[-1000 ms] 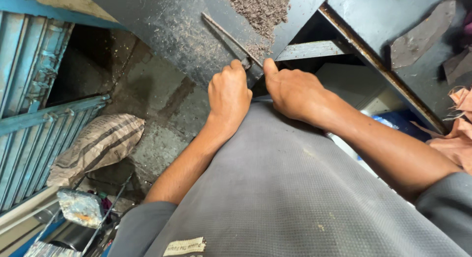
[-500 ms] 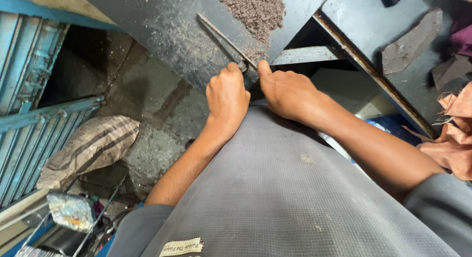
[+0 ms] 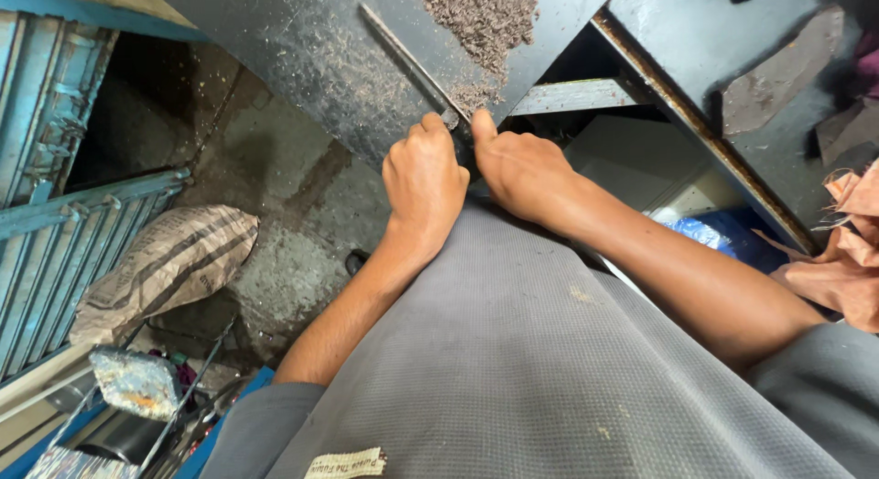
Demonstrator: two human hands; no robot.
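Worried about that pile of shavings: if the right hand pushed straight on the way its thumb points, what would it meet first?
Probably the thin metal rod at the right hand's thumb tip, then the shavings on the dark table; depth is unclear.

Thin dark metal rod (image 3: 407, 62), perhaps a file, slanting across the dusty black tabletop (image 3: 302, 58).

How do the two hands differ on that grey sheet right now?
The left hand is a closed fist with knuckles up; the right hand lies flatter, thumb pointing toward the thin metal rod. The left forearm runs steeply down the frame, the right slants across. Both grip the grey sheet at its edge.
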